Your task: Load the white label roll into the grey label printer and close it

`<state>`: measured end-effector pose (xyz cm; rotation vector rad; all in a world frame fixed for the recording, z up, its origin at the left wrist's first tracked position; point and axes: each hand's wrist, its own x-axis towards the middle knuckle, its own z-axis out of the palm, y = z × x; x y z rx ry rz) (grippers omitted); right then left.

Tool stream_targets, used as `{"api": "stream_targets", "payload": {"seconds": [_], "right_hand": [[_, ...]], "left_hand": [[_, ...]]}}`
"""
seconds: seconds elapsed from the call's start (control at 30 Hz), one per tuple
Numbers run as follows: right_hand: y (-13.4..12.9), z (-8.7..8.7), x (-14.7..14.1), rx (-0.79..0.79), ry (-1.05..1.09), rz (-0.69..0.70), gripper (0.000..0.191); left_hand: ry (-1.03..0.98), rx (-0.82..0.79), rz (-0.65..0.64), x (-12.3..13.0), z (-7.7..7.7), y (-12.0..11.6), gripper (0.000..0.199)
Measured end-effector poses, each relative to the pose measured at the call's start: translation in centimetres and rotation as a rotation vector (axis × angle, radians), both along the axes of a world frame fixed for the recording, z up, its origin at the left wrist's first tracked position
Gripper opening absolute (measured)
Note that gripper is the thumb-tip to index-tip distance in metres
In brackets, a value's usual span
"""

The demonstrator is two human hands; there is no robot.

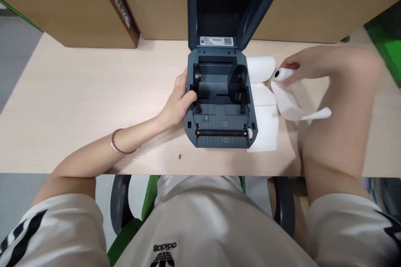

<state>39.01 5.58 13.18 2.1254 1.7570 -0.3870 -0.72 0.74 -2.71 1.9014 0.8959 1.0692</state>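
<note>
Steadying hand: left hand [177, 104] grips the left wall of the printer [216, 110], thumb over the rim, remaining fingers mostly hidden along the outer side; presumably this stops the housing from shifting.
Printer: set on the table [94, 87] with its roller [222, 133] end toward the person, which likely keeps the bay in easy view.
Lid [224, 4]: raised toward the carton [163, 8] behind, exposing the bay and its black holders [239, 78]; no roll sits between them.
Roll hand: right hand [308, 62] pinches the small paper roll [284, 74], finger gap narrow, core end facing the printer.
Roll position: between thumb on the near side and fingers on the far side, right of the printer and apart from it.
Loose strip [288, 104]: trails nearward from the small paper roll to a curled end, probably left free of the grip.
Large paper roll [260, 69]: lies just beside the printer's right wall; contact cannot be told.
</note>
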Motion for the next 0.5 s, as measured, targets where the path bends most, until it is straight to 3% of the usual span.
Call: {"api": "stream_targets", "payload": {"seconds": [0.07, 0.17, 0.33, 0.4, 0.5], "right_hand": [[0.5, -0.9, -1.5, -0.081, -0.007, -0.053, 0.036], [0.9, -1.8, -2.7, -0.072, 0.000, -0.038, 0.043], [1.0, -1.7, -1.8, -0.082, 0.051, 0.028, 0.038], [0.8, -0.9, -1.1, -0.067, 0.064, 0.038, 0.050], [0.2, 0.1, -0.7, 0.013, 0.087, 0.047, 0.088]], "left_hand": [[0.008, -0.004, 0.003, 0.0, 0.0, 0.1, 0.081], [0.020, 0.000, 0.022, 0.0, 0.2, -0.1, 0.079], [0.012, -0.057, 0.032, 0.0, 0.5, -0.3, 0.075], [0.006, -0.044, 0.020, 0.0, 0.5, -0.3, 0.075], [0.015, -0.022, 0.031, 0.1, 0.5, -0.4, 0.075]]}}
